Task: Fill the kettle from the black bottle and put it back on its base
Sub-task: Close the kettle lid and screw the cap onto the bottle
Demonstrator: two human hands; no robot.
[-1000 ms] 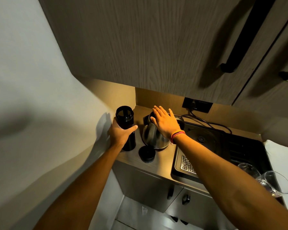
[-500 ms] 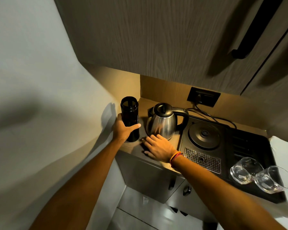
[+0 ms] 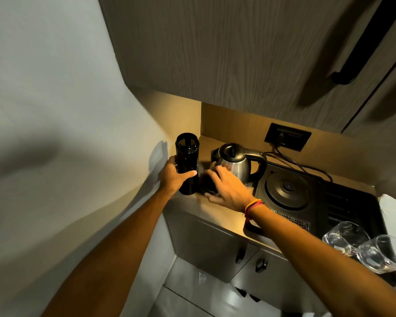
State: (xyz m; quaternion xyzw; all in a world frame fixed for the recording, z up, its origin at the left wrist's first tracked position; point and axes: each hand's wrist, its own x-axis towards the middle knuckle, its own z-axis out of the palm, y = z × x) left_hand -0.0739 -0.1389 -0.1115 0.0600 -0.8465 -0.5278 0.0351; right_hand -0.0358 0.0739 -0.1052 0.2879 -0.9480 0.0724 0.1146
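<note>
The black bottle [image 3: 187, 161] stands uncapped on the counter near the left wall, and my left hand [image 3: 175, 177] is wrapped around its lower half. Its black cap [image 3: 208, 187] is in my right hand [image 3: 228, 188], a little above the counter just right of the bottle. Behind that hand sits the steel kettle [image 3: 234, 162] on the counter, lid closed, handle pointing right. The round black kettle base [image 3: 287, 191] lies to the kettle's right, with nothing on it.
The base sits in a black tray [image 3: 343, 202] with a drip grille; its cord runs to a wall socket [image 3: 287, 136]. Two glasses [image 3: 361, 245] stand at the tray's right front. Overhead cabinets hang close above; the wall is at left.
My right hand left the kettle lid, dropped to the counter in front of the kettle and closed on the bottle cap. The left hand stayed on the bottle.
</note>
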